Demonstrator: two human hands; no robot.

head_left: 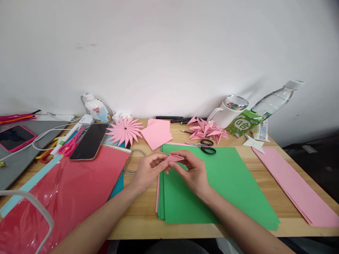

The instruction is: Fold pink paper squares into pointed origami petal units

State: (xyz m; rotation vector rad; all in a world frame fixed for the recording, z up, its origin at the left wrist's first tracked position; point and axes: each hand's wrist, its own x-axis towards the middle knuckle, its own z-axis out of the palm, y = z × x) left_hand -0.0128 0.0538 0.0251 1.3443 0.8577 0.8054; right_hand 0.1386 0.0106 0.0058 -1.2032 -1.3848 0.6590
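Note:
My left hand (148,171) and my right hand (193,173) meet over the top edge of a stack of green paper sheets (227,183). Both pinch a small folded pink paper piece (174,158) between fingertips and thumbs. The piece is a narrow pointed fold, held just above the green stack. A finished pink paper flower (124,130) lies behind my left hand. A pile of folded pink points (206,130) lies behind my right hand, and loose pink squares (156,135) sit between them.
Black scissors (205,146) lie by the green stack. A red plastic bag (66,190), a phone (90,141) and pink scissors (70,144) are on the left. A white mug (227,111), a water bottle (275,100) and pink paper strips (293,183) are on the right.

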